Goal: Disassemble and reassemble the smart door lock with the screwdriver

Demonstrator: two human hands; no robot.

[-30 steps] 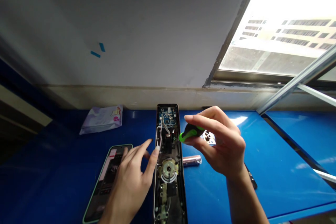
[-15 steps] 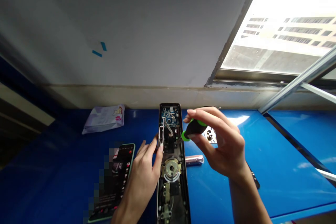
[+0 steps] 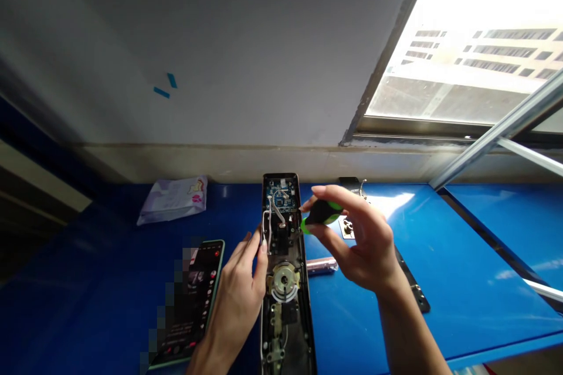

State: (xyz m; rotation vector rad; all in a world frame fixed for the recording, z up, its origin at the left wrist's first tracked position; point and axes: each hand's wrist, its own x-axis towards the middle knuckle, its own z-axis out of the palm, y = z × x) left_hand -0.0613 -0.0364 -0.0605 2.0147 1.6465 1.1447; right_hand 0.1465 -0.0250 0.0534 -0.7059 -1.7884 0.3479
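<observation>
A long black electronic device housing (image 3: 294,240) lies open in front of me, its inside facing up. It holds a blue circuit board (image 3: 281,198) at the far end, a round metal part (image 3: 284,281) and white wires (image 3: 269,225). My left hand (image 3: 241,281) grips the housing's left edge, thumb on top; its other fingertips are partly hidden behind the edge. In my right hand (image 3: 365,240) is a screwdriver (image 3: 323,212) with a black and green handle, pinched between thumb and fingers. The handle slants down toward the housing's right edge. Its tip is too blurred to make out.
A phone (image 3: 189,304) lies left of my left hand, a pale purple packet (image 3: 173,199) behind it. Right of the housing are a shiny wrapped cylinder (image 3: 322,265), a small part (image 3: 347,227) and a dark strip (image 3: 417,290). A metal frame (image 3: 479,143) slants at right.
My right hand has shifted slightly left and down, bringing the screwdriver closer to the housing's right edge. My left hand keeps its grip on the left edge.
</observation>
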